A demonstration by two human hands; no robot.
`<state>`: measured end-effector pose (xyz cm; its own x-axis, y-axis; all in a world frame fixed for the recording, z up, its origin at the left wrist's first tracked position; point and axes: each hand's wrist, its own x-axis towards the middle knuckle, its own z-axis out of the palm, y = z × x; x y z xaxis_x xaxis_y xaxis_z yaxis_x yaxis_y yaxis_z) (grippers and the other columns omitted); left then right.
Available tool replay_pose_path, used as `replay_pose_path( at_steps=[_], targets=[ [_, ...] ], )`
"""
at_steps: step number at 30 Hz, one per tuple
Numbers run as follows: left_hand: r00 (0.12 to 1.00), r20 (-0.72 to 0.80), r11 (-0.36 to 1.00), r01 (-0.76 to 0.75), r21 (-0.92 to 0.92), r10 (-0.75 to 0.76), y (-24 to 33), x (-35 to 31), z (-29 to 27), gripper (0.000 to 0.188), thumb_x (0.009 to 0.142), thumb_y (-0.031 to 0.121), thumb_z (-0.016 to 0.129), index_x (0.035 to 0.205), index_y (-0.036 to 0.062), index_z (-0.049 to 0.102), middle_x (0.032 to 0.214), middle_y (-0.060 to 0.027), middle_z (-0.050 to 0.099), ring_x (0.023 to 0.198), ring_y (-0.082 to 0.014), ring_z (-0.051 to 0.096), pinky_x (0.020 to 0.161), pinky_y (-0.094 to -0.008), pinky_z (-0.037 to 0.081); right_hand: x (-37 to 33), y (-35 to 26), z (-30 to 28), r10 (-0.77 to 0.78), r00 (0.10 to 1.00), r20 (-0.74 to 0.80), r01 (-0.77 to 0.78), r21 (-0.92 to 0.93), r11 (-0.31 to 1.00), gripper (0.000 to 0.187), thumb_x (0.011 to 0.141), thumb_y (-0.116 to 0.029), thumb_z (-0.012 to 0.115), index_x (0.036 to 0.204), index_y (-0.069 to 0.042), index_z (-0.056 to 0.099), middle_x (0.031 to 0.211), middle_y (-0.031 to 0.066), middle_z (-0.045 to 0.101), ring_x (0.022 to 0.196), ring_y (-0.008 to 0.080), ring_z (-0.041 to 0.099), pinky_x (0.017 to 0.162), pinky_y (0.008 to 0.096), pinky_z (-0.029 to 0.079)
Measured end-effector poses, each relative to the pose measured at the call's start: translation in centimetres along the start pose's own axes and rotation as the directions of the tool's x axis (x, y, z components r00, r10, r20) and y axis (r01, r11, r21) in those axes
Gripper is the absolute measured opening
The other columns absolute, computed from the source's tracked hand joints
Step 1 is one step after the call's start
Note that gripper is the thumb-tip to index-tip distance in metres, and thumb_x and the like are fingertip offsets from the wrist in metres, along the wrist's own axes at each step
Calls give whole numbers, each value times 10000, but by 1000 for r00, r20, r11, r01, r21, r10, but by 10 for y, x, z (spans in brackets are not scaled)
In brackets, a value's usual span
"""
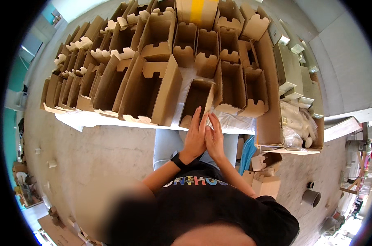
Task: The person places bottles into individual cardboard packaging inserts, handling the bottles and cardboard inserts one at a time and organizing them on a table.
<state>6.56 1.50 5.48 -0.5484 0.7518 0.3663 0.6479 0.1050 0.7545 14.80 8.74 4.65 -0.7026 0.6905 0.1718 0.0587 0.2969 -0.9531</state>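
The left hand [195,137] is lying with its fingers stretched over the near end of a small open cardboard box [211,97], not clenching; the right hand [214,138] is pressing close beside it, fingertips meeting the box's near right corner, though I cannot tell whether they are pinching the wall. Both palms are nearly touching, perhaps to steady that one corner from two sides. The box is sitting directly ahead of the fingers, on a white plastic sheet [240,123] that is probably protecting the surface beneath. Left of the grip a larger open box [170,98] is standing; right of it, a narrower notched-front box [227,108]. Farther right, a big carton [268,132] is holding cream-coloured pieces [292,119], its tall walls seemingly containing them
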Motion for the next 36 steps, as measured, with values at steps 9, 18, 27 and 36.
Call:
replay_pose_path(
  at_steps=[9, 18, 27, 36],
  targets=[
    [975, -191, 988, 131, 82, -114, -5, -35, -27, 450, 800, 9, 639, 1238, 110, 621, 1422, -244, 341, 1295, -416, 376, 1075, -471, 326, 11, -13, 11, -66, 997, 31, 71, -205, 976, 672, 924, -155, 594, 1493, -73, 247, 1452, 358, 302, 1329, 496, 363, 1025, 466, 413],
    [993, -91, 972, 97, 215, -79, -23, -38, -26, 409, 899, 115, 585, 1307, 95, 581, 1493, -275, 290, 1352, -468, 320, 1092, -491, 303, 13, -1, 3, -159, 986, -51, 140, -262, 955, 574, 903, -3, 506, 1450, -81, 351, 1426, 354, 356, 1127, 511, 546, 867, 439, 515],
    [950, -43, 950, 307, -62, -310, -41, -29, -27, 585, 994, 291, 506, 1455, -14, 314, 1432, -269, 380, 1306, -469, 359, 1104, -475, 288, 14, 14, -5, -168, 978, -124, 127, -283, 951, 449, 822, 163, 432, 1193, -32, 591, 1228, 250, 551, 1083, 388, 606, 877, 388, 503],
    [957, -79, 957, 272, -100, -280, -43, -21, -31, 493, 958, 219, 574, 1368, -2, 410, 1294, -236, 486, 1211, -403, 442, 1038, -444, 347, 24, 16, -2, -151, 985, -80, 115, -347, 931, 518, 750, 223, 422, 1138, -35, 651, 1280, 217, 512, 1107, 384, 598, 912, 374, 516]
  ],
)
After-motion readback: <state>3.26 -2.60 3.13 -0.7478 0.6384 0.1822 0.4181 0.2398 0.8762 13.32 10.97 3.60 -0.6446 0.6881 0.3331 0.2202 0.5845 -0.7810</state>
